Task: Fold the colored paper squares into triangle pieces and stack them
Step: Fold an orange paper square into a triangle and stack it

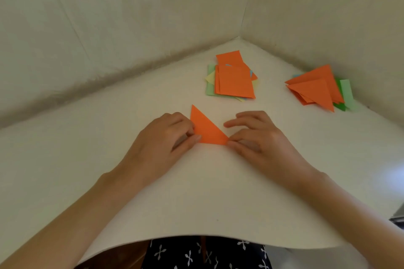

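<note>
An orange paper triangle (205,129) lies flat on the white table (196,192) in front of me. My left hand (166,135) pinches its lower left corner with thumb and fingers. My right hand (251,135) pinches its lower right corner, the other fingers spread loosely above the table. Behind the triangle sits a pile of unfolded paper squares (234,78), orange on top with green, yellow and blue beneath. At the far right lies a stack of folded triangles (317,89), orange on top of green ones.
White walls (109,28) close the table in at the back and right, meeting in a corner behind the piles. The table's front edge curves near my lap, where a dark patterned fabric (205,255) shows.
</note>
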